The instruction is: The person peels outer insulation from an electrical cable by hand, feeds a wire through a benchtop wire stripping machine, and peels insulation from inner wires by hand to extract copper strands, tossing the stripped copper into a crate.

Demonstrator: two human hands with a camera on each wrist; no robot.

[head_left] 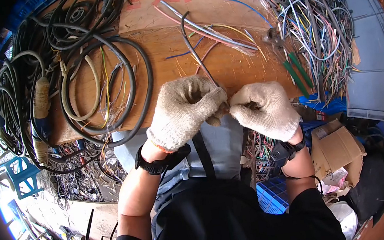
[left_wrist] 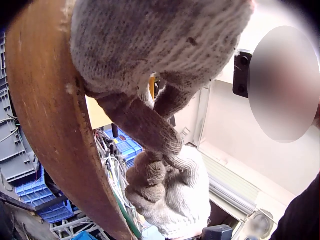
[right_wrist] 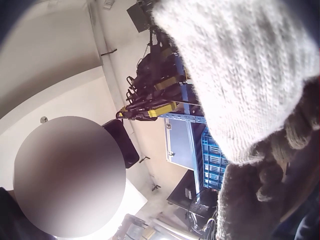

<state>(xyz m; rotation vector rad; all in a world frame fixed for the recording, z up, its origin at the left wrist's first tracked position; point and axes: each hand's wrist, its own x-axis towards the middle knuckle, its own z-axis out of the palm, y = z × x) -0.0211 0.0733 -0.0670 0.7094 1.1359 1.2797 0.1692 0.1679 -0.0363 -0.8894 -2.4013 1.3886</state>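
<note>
Both hands wear off-white knit gloves, soiled at the fingers. The left hand (head_left: 186, 108) pinches a dark cable (head_left: 197, 57) near its lower end, at the table's front edge; the cable rises from the fingers and bends over at its top. Close beside it, the right hand (head_left: 267, 109) has thumb and fingertips pinched together at that cable end, and what lies between them is too small to make out. In the left wrist view the fingertips of the left hand (left_wrist: 150, 115) and right hand (left_wrist: 172, 190) meet. The right wrist view shows the right glove (right_wrist: 245, 75) large and close.
Behind the hands, stripped wires (head_left: 209, 29) lie on the wooden table (head_left: 166, 65). Green-handled pliers (head_left: 296, 69) sit at the right, beside a heap of thin wires (head_left: 320, 32). Thick black cable coils (head_left: 148, 72) cover the left. A cardboard box (head_left: 337, 150) stands below right.
</note>
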